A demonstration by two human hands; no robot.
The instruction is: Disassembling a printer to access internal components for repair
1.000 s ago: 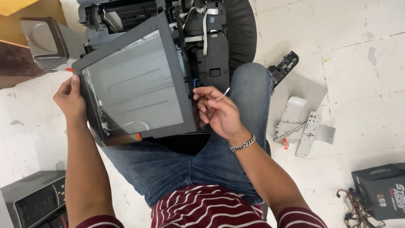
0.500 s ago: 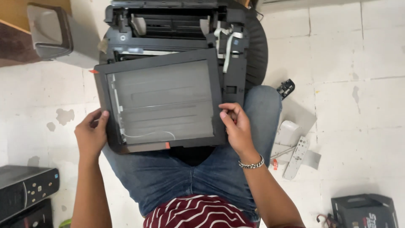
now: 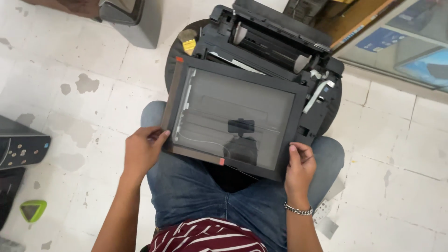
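A flat black scanner unit with a glass pane [image 3: 235, 119] lies across my lap, over the near edge of an opened black printer body [image 3: 270, 42] on a round stool. My left hand [image 3: 142, 150] grips the scanner's near left corner. My right hand [image 3: 298, 168], with a chain bracelet on the wrist, holds its near right corner. A white ribbon cable [image 3: 317, 95] hangs at the printer's right side. The glass mirrors a dark shape.
A grey printer part [image 3: 133, 18] stands at the far left on the tiled floor. Another black printer [image 3: 21, 144] and a green triangular piece [image 3: 32, 210] lie at the left. Small metal parts [image 3: 326, 219] rest by my right knee. A glass counter [image 3: 401, 42] is at the upper right.
The scanner unit has been brought from tilted to nearly flat, squared against the printer. My right hand shifted to its near right corner. The view has swung to the left.
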